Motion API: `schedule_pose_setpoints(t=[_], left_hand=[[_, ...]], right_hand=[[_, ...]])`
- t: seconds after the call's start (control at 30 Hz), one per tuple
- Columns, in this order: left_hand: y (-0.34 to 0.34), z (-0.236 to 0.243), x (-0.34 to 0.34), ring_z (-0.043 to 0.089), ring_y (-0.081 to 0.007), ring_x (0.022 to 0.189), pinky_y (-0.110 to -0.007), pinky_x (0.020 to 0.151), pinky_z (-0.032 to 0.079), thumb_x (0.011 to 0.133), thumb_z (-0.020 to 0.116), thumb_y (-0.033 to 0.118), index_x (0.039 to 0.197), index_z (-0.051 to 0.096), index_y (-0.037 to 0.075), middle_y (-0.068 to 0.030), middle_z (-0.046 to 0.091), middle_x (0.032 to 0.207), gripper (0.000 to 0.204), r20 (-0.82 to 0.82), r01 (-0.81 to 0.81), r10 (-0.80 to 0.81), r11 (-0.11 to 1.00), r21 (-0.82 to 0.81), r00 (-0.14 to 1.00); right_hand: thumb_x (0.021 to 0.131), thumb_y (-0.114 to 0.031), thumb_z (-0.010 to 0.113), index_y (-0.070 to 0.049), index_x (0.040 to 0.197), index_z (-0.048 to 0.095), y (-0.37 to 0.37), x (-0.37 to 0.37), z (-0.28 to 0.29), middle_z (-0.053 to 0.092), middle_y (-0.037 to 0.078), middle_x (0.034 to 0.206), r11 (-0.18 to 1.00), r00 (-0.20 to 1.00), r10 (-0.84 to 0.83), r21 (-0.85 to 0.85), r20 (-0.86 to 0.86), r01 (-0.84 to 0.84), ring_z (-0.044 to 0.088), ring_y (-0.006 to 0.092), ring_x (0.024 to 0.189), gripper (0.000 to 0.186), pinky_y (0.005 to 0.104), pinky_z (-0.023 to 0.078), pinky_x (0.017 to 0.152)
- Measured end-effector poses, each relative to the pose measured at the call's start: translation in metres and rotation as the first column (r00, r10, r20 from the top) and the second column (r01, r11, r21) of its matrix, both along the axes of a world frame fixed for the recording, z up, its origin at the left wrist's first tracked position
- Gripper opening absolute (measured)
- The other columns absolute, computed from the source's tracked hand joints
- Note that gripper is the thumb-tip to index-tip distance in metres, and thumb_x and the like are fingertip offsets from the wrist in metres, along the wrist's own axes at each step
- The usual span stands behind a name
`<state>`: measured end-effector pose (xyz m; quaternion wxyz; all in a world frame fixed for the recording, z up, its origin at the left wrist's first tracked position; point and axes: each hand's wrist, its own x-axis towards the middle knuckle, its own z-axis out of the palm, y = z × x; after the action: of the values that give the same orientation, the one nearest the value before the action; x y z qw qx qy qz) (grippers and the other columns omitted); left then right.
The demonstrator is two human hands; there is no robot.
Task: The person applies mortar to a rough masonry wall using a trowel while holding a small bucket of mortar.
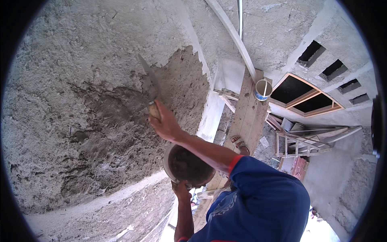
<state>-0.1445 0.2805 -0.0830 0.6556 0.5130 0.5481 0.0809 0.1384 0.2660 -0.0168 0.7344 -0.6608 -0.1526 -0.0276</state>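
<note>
My right hand (167,123) is closed around the wooden handle of a trowel (149,76). The trowel's long pointed blade lies against or just in front of the rough wall (44,105), over a darker patch of wet-looking mortar (115,107). Below my right forearm, my left hand (182,190) grips the rim of a round bucket (165,163). Dark grey mortar (187,165) fills part of it, and my right forearm hides some of its far edge.
A plank walkway (242,115) runs below, with a sandalled foot (240,143) on it. At its far end stands a white-and-blue bucket (263,89), beside a leaning wooden pole (234,34). To the right are a wood-framed opening (310,97) and a wooden frame with rungs (302,147).
</note>
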Motion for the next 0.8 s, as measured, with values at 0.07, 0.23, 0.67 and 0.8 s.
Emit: schedule_pose_setpoints(t=[0.07,0.23,0.67,0.8], left_hand=[[-0.009,0.009,0.007,0.058,-0.0133,0.077,-0.027,0.066,0.048,0.070,0.058,-0.001,0.118,0.053,0.002,-0.0048,0.061,0.093,0.049,0.134,0.052,-0.059,0.997,0.060,0.989],[-0.024,0.024,0.045,0.054,-0.0108,0.075,-0.026,0.065,0.046,0.070,0.059,-0.001,0.118,0.053,0.002,-0.0034,0.059,0.091,0.049,0.180,0.073,-0.084,0.995,0.070,0.980],[-0.062,0.072,0.123,0.056,-0.0159,0.091,-0.030,0.083,0.045,0.068,0.052,0.000,0.123,0.052,-0.003,-0.0078,0.062,0.102,0.056,0.401,0.191,-0.305,0.935,0.300,0.864],[-0.060,0.075,0.130,0.057,-0.0172,0.087,-0.031,0.081,0.046,0.070,0.051,0.001,0.125,0.052,-0.003,-0.0106,0.063,0.098,0.055,0.279,0.240,-0.389,0.862,0.447,0.878]], right_hand=[[0.086,-0.013,0.060,-0.004,0.137,0.039,-0.049,-0.002,0.002,0.059,0.014,0.099,0.978,0.964,0.208,0.010,-0.163,-0.209,0.059,0.0203,0.067,0.056,0.0331,0.050,0.060],[0.082,-0.016,0.063,-0.002,0.119,0.052,-0.213,-0.015,0.024,0.065,0.021,0.087,0.784,0.898,0.310,-0.451,-0.312,-0.427,0.066,0.0305,0.077,0.042,0.0448,0.051,0.069],[0.078,-0.009,0.060,0.010,0.106,0.055,-0.206,-0.029,0.028,0.065,0.020,0.081,0.005,0.801,0.598,-1.000,0.026,0.029,0.068,0.0317,0.080,0.033,0.0395,0.056,0.065],[0.079,-0.009,0.061,0.009,0.098,0.060,-0.215,-0.030,0.039,0.065,0.017,0.079,-0.214,0.570,0.780,-0.966,-0.257,-0.144,0.068,0.0313,0.085,0.027,0.0389,0.057,0.070]])
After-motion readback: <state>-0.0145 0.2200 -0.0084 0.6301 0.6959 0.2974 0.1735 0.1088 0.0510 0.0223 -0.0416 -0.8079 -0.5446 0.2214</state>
